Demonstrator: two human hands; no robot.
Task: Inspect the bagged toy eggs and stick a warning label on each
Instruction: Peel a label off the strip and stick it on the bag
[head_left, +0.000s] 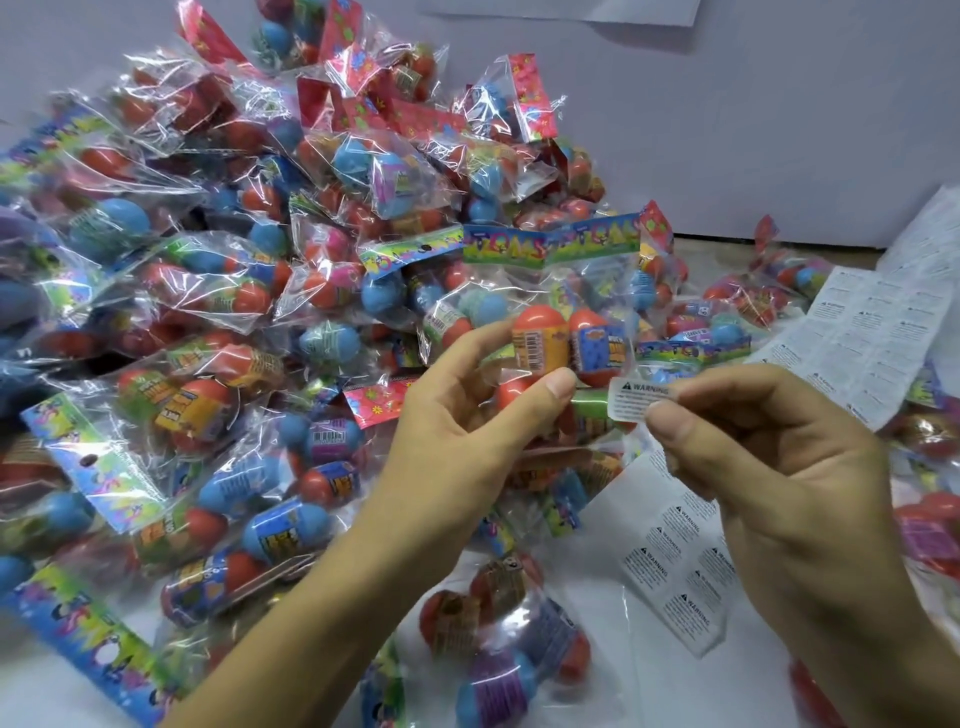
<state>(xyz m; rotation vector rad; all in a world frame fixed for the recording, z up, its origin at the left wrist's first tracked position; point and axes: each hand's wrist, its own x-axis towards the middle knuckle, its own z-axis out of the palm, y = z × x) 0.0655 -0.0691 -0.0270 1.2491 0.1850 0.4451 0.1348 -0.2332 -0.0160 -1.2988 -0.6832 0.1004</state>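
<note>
My left hand (467, 410) holds up a clear bag of toy eggs (571, 338) by its lower part, thumb and fingers pinching the plastic; two red-topped eggs show inside, under a green and blue header card. My right hand (769, 457) pinches a small white warning label (635, 399) between thumb and fingertip, just right of and below the eggs, close to the bag. A large heap of bagged toy eggs (234, 260) fills the left and middle of the view.
A label sheet (675, 561) with several warning stickers lies below my right hand. Another long label sheet (878, 332) lies at the right. More bagged eggs (498, 623) lie near the front between my forearms. A grey wall (727, 104) stands behind.
</note>
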